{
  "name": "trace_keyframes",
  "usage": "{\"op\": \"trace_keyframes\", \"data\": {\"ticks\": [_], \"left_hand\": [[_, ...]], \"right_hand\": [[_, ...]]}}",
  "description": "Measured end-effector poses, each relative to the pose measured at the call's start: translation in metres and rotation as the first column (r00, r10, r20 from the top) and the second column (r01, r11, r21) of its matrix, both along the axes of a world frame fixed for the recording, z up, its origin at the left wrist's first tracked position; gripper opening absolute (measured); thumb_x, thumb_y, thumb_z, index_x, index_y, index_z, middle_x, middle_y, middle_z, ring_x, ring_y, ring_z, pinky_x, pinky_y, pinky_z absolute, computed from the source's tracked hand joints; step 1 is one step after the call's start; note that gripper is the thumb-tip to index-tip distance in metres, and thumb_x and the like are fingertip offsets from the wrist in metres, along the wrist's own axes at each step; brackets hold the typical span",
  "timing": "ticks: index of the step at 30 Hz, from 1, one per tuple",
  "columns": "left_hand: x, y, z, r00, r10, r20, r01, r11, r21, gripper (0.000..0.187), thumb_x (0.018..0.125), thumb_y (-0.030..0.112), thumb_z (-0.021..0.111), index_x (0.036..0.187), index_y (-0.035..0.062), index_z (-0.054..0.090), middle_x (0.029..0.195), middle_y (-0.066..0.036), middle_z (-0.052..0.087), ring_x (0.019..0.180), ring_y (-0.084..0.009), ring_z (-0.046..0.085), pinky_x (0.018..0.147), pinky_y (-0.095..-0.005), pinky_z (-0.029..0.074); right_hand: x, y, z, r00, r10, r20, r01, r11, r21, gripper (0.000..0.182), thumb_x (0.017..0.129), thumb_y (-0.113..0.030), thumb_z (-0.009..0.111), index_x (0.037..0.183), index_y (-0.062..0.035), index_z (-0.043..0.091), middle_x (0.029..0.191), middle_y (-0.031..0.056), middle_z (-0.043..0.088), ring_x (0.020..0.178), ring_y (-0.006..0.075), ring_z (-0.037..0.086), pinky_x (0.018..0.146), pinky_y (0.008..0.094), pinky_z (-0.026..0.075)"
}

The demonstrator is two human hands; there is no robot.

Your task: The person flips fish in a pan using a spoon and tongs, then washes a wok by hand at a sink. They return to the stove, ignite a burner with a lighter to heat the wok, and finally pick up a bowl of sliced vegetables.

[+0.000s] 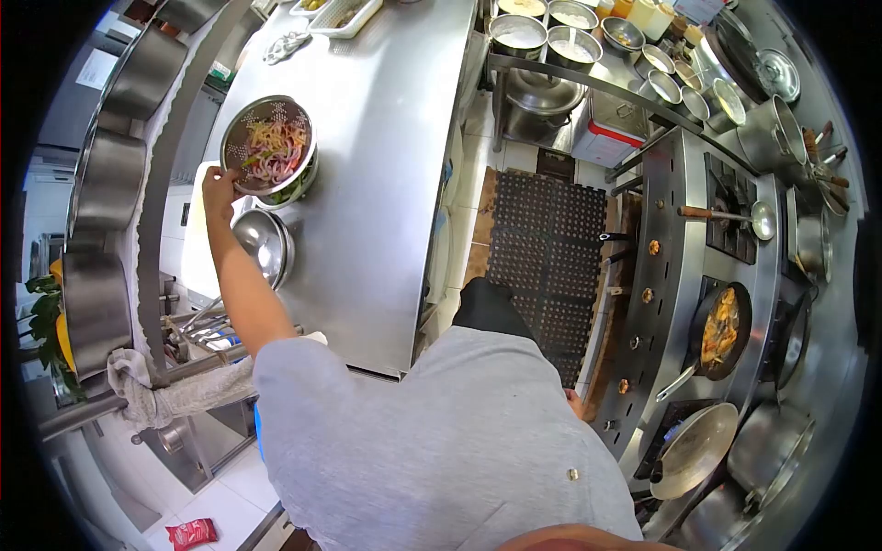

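Observation:
My left hand (220, 190) grips the near rim of a metal colander (238, 136), its fingers closed on the edge. Sliced purple onion and strips of pepper (277, 151) lie inside the colander. Below it, and partly covered by it, is another metal container with green pieces (294, 191). Stacked steel bowls (265, 241) stand close to my left forearm. Of my right hand (575, 402) only a small part shows beside my shirt, near the front of the stove. Its fingers are mostly hidden.
A steel counter (367, 184) runs along the left. To the right, the stove (675, 230) carries a frying pan (706, 335) with food, a second pan (698, 450) and a ladle (763, 220). A black rubber mat (542, 248) covers the floor between them. Pots line the left shelf.

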State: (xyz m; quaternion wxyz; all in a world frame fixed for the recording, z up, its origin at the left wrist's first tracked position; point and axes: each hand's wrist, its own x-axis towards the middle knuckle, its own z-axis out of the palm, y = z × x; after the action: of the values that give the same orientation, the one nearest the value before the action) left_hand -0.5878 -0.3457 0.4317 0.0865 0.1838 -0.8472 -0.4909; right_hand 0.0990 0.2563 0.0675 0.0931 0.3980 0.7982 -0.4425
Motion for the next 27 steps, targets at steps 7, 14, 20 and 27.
{"op": "trace_keyframes", "data": {"ticks": [7,14,20,27], "left_hand": [[0.025,0.093,0.043,0.98,-0.168,-0.109,0.183,0.972,0.149,0.014,0.077,0.005,0.057,0.083,0.0077,0.045,0.07,-0.005,0.057,0.057,-0.0114,0.056,0.046,-0.0258,0.049],[0.078,0.218,0.022,0.89,-0.455,-0.035,0.454,0.874,0.17,0.014,0.079,0.012,0.062,0.08,0.0103,0.048,0.068,0.003,0.047,0.052,-0.0054,0.037,0.042,-0.0229,0.029],[0.145,0.338,-0.072,0.638,-0.738,0.221,0.68,0.674,0.289,0.022,0.08,0.01,0.06,0.1,0.0046,0.051,0.086,-0.007,0.052,0.075,-0.0133,0.048,0.061,-0.0296,0.042],[0.256,0.44,-0.125,0.327,-0.835,0.444,0.633,0.542,0.553,0.027,0.07,-0.002,0.06,0.09,0.0111,0.047,0.076,-0.004,0.054,0.066,-0.015,0.052,0.061,-0.035,0.049]], "right_hand": [[-0.039,-0.021,0.09,0.956,-0.219,0.196,0.262,0.939,-0.225,0.023,0.082,-0.01,0.057,0.102,0.0015,0.057,0.071,0.0064,0.06,0.056,0.0135,0.054,0.048,0.0283,0.042],[0.021,-0.03,0.034,0.855,-0.508,0.1,0.496,0.749,-0.439,0.016,0.082,-0.011,0.055,0.095,-0.0033,0.059,0.074,0.0088,0.062,0.056,0.0174,0.058,0.047,0.0328,0.045],[0.074,-0.071,0.074,0.85,-0.502,0.159,0.491,0.865,0.102,0.027,0.077,-0.024,0.057,0.095,-0.0038,0.062,0.089,0.018,0.064,0.088,0.037,0.061,0.076,0.0436,0.049],[0.229,-0.088,0.092,0.037,-0.992,0.121,0.892,0.088,0.443,0.018,0.076,-0.015,0.053,0.083,-0.002,0.064,0.085,0.0188,0.066,0.087,0.0348,0.063,0.076,0.045,0.05]]}}
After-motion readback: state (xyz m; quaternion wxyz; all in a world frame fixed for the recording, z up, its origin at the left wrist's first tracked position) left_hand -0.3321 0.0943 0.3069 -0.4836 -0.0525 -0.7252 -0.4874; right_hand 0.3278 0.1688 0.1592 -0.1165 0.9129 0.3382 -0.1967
